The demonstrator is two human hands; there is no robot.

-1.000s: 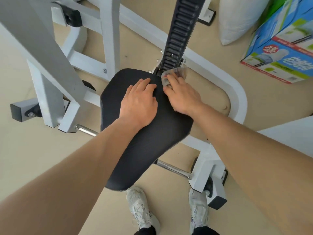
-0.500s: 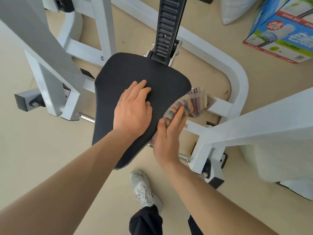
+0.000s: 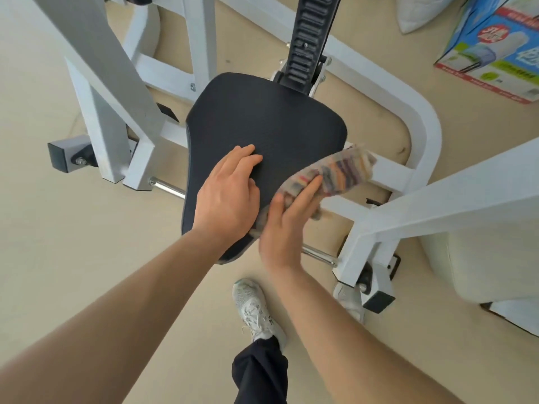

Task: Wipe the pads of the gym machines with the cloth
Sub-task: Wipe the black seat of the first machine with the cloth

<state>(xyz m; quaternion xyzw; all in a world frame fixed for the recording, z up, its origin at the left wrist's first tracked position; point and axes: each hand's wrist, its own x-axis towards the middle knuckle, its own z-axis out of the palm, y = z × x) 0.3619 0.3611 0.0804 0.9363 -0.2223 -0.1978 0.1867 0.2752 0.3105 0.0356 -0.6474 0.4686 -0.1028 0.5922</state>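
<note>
The right hand (image 3: 287, 225) has swept from the far top corner of the black padded seat (image 3: 262, 126), beside the black notched post (image 3: 312, 39), back along the seat's right edge; it now presses the multicoloured striped cloth (image 3: 335, 173) flat-fingered against that rim, the cloth's free end trailing beyond its fingertips; the left hand (image 3: 227, 196), just beside it, lies open and flat on the seat, bracing it, grasping nothing; likely the top is done and the side edge is in hand.
</note>
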